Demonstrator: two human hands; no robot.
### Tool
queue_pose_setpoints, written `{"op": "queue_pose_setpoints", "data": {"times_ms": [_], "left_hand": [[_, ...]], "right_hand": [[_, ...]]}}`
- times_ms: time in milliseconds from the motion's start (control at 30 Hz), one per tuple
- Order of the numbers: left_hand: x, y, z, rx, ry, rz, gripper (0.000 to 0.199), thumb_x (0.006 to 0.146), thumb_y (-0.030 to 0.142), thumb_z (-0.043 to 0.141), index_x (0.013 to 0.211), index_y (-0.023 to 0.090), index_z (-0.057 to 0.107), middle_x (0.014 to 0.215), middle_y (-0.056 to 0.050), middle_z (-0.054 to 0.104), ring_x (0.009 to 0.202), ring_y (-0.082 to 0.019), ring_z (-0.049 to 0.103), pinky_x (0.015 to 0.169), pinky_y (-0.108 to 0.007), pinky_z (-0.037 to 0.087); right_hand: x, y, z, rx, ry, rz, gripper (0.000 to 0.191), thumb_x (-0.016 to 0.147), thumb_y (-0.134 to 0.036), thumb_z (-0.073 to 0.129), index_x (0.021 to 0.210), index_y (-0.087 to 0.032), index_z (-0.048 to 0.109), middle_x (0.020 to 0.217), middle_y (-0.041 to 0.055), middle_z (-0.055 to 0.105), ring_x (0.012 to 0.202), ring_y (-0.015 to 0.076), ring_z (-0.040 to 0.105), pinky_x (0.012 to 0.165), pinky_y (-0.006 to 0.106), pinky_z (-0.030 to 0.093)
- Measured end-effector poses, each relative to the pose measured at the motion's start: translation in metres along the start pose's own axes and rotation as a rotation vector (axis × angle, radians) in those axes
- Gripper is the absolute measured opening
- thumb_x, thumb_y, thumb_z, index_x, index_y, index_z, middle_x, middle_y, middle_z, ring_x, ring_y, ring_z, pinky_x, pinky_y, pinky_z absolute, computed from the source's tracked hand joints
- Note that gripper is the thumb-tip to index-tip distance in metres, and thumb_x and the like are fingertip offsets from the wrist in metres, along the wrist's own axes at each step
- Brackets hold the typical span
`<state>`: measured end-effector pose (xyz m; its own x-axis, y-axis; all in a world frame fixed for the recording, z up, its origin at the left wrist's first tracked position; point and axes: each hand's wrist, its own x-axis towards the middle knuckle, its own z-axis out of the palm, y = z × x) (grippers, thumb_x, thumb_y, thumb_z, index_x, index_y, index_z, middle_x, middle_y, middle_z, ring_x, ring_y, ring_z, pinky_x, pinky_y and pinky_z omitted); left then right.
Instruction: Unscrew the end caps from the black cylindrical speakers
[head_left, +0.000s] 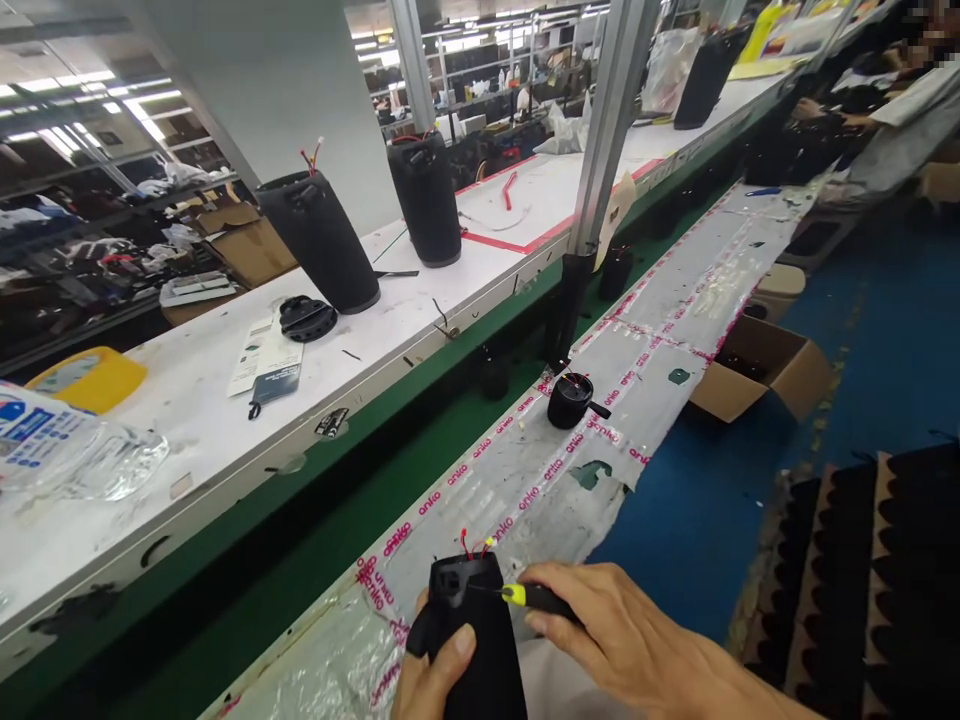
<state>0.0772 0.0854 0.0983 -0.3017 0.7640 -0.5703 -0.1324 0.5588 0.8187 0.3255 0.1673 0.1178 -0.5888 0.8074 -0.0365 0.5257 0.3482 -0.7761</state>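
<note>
At the bottom centre, a black fabric-covered cylinder (487, 650) stands tilted, with red and yellow-tipped wires sticking out of its top. My left hand (435, 665) is wrapped round its lower left side, the thumb lying on the front. My right hand (615, 625) grips a black and yellow screwdriver (536, 597) from the right. The tool's thin shaft points left and reaches the dark fitting near the cylinder's upper edge. Further along the plastic-covered bench (555, 490) sits a short black cylinder (570, 402) with wires on top and a strap at its side.
The white shelf (390, 345) on the left bears two black cylinders (326, 240) (425, 200), a round black part (307, 318), tags, yellow tape (94, 378) and a plastic bottle (71, 450). An upright metal post (604, 130) stands mid-view. An open carton (765, 370) lies right; a person's hand (810, 110) shows far right.
</note>
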Motion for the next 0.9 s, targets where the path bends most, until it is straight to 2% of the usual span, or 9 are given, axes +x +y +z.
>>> {"op": "queue_pose_setpoints", "data": {"times_ms": [100,200,300,400,533,600,767,833,900], "left_hand": [[0.003,0.017,0.005,0.016,-0.111,0.018,0.082,0.074,0.058,0.078,0.144,0.024,0.053,0.133,-0.009,0.072,0.127,-0.038,0.063,0.110,-0.050,0.049],[0.025,0.013,0.000,0.127,-0.164,0.039,0.085,0.073,0.057,0.081,0.144,0.022,0.050,0.135,-0.010,0.071,0.125,-0.036,0.065,0.106,-0.045,0.051],[0.059,-0.012,-0.008,0.204,-0.184,-0.003,0.073,0.076,0.052,0.077,0.137,0.019,0.057,0.127,-0.011,0.074,0.118,-0.035,0.068,0.100,-0.044,0.054],[0.092,-0.044,-0.013,0.256,-0.237,-0.071,0.060,0.080,0.042,0.076,0.132,0.016,0.062,0.114,-0.010,0.078,0.105,-0.031,0.073,0.095,-0.046,0.056],[0.115,-0.081,-0.019,0.362,-0.307,-0.060,0.040,0.085,0.034,0.079,0.119,0.016,0.069,0.114,-0.010,0.077,0.108,-0.028,0.071,0.102,-0.053,0.053],[0.116,-0.097,-0.022,0.413,-0.270,-0.010,0.042,0.085,0.033,0.080,0.122,0.017,0.068,0.125,-0.011,0.073,0.119,-0.030,0.067,0.108,-0.056,0.048],[0.100,-0.128,-0.026,0.561,0.008,0.137,0.057,0.097,0.042,0.062,0.146,0.014,0.049,0.152,-0.019,0.054,0.143,-0.034,0.047,0.120,-0.061,0.032],[0.094,-0.133,-0.023,0.637,0.046,0.210,0.059,0.098,0.046,0.056,0.146,0.011,0.049,0.154,-0.020,0.051,0.148,-0.034,0.041,0.124,-0.058,0.027],[0.089,-0.134,-0.020,0.711,0.048,0.264,0.065,0.095,0.051,0.058,0.144,0.009,0.051,0.154,-0.022,0.051,0.149,-0.035,0.039,0.125,-0.054,0.026]], "right_hand": [[0.006,0.001,-0.009,-0.093,-0.124,-0.035,0.034,0.109,-0.048,0.038,0.130,-0.034,0.061,0.124,0.0031,0.072,0.105,0.0258,0.070,0.093,0.041,0.053],[0.016,0.011,0.000,-0.204,-0.209,-0.009,0.033,0.109,-0.046,0.037,0.127,-0.031,0.059,0.117,0.0032,0.072,0.102,0.0248,0.070,0.091,0.039,0.051],[0.026,0.027,0.030,-0.294,-0.242,0.065,0.030,0.109,-0.041,0.039,0.127,-0.026,0.057,0.112,0.0066,0.072,0.098,0.0269,0.071,0.084,0.038,0.051],[0.029,0.042,0.065,-0.341,-0.282,0.149,0.024,0.107,-0.032,0.044,0.118,-0.018,0.061,0.101,0.0116,0.074,0.089,0.0285,0.073,0.076,0.036,0.051],[0.023,0.055,0.095,-0.372,-0.335,0.216,0.022,0.106,-0.029,0.049,0.117,-0.015,0.062,0.101,0.0104,0.074,0.086,0.0242,0.073,0.077,0.036,0.054],[0.020,0.060,0.102,-0.378,-0.356,0.226,0.023,0.107,-0.031,0.050,0.119,-0.015,0.062,0.100,0.0071,0.073,0.084,0.0210,0.072,0.078,0.037,0.057],[0.022,0.071,0.115,-0.381,-0.428,0.180,0.023,0.106,-0.033,0.054,0.118,-0.016,0.064,0.101,0.0044,0.072,0.085,0.0188,0.071,0.080,0.039,0.059],[0.025,0.073,0.123,-0.387,-0.455,0.160,0.024,0.105,-0.033,0.056,0.120,-0.016,0.064,0.103,0.0048,0.071,0.085,0.0188,0.070,0.081,0.039,0.060],[0.028,0.074,0.131,-0.399,-0.475,0.147,0.026,0.104,-0.034,0.058,0.122,-0.016,0.063,0.106,0.0053,0.070,0.086,0.0188,0.070,0.080,0.039,0.060]]}}
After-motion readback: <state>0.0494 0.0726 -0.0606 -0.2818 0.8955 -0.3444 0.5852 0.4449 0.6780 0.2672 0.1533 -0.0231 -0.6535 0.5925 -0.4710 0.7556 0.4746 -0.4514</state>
